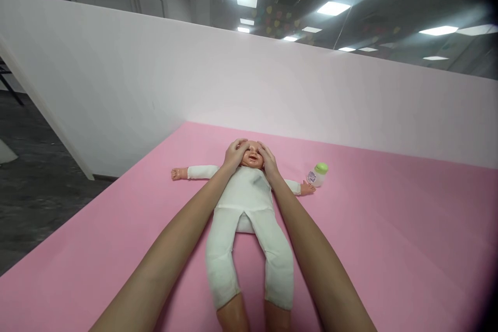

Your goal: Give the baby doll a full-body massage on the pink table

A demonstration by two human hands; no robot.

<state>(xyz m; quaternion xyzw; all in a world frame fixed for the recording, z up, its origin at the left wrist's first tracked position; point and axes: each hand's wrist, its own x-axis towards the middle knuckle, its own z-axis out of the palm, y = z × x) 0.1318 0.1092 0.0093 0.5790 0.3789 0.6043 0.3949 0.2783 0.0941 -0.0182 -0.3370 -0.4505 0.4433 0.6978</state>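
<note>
One doll [249,202] lay face up near the middle of the pink surface [389,249], head at the far end, legs toward the near edge, both arms spread out to left and right. It wore a white one-piece suit; the bare feet ran out of view at the near edge.

The left hand [234,155] lay cupped against the left side of the doll's head, fingers curved over the temple and brow. The right hand [267,162] lay likewise against the right side of the head. Both hands were closed lightly on the head, holding it between them; neither was clenched.

Handling, as a judgement: the head and limbs appeared to be moulded plastic, hard and smooth, while the trunk under the suit looked soft and stuffed. The doll would likely be light and would flop at the neck and hips. The head would suit a two-sided hold; the trunk would give a firmer hold for lifting.

Count: one doll, one small bottle [318,174] with a green cap lying just beside the doll's outstretched hand on the right, two hands. A white partition [155,72] stood along the far and left sides.
</note>
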